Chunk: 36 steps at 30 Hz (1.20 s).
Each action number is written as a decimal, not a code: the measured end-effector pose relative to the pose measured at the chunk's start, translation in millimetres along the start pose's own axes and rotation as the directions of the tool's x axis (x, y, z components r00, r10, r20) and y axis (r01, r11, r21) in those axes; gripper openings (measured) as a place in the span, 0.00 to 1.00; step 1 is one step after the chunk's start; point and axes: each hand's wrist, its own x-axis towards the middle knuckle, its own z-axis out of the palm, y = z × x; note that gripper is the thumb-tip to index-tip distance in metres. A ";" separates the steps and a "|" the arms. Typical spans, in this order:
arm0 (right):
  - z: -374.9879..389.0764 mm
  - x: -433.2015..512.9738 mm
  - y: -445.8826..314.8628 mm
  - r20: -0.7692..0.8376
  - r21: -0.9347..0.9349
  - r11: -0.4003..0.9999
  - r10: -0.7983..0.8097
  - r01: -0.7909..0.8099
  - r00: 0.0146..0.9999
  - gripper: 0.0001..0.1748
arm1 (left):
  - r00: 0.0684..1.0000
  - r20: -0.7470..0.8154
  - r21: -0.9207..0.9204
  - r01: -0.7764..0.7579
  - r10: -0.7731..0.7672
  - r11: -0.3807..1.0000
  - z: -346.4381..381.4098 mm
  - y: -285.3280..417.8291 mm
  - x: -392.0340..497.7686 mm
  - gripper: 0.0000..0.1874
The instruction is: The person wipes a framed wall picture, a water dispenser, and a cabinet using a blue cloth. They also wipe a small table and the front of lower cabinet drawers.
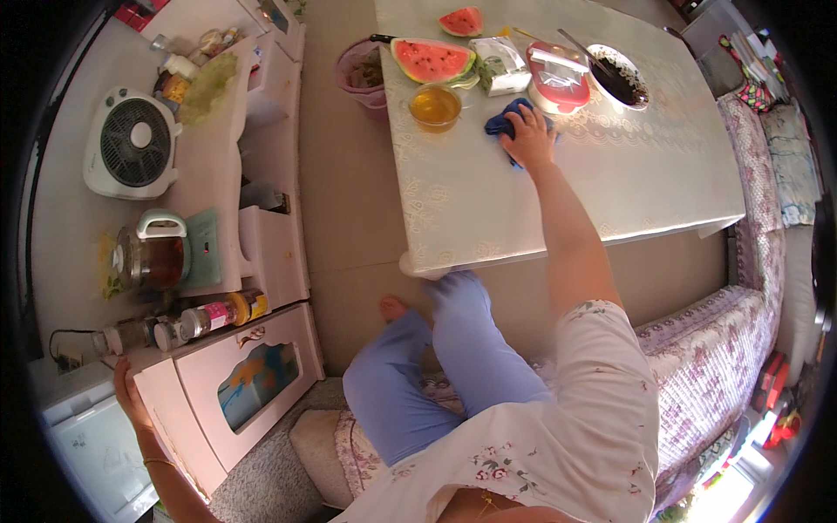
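Note:
My right hand (531, 138) presses a bunched dark blue cloth (503, 124) onto the light patterned tablecloth (477, 196). Just behind the cloth are a pack of tissues (508, 72) and a red-lidded container (557, 91) with clear plastic on top. To the left stands a glass bowl of amber liquid (435, 106), near a cut watermelon half (431, 59) with a knife handle (381, 38) beside it. My left hand (125, 386) rests at the edge of the pink cabinet (163, 386), low on the left, with no object seen in it; its fingers are partly unclear.
A white bowl with dark contents (618, 78) and a utensil stands right of the container. A pink bin (359, 72) is beside the table. On the cabinets at left are a box fan (134, 144), a glass kettle (153, 255) and jars (209, 318). A floral sofa (706, 346) is at right.

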 end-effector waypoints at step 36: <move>-23.1 -127.4 46.5 0.084 0.079 0.963 -0.263 0.257 0.961 0.26 | 0.999 -0.010 0.012 0.039 -0.039 0.999 -1.3 -33.1 -0.5 0.24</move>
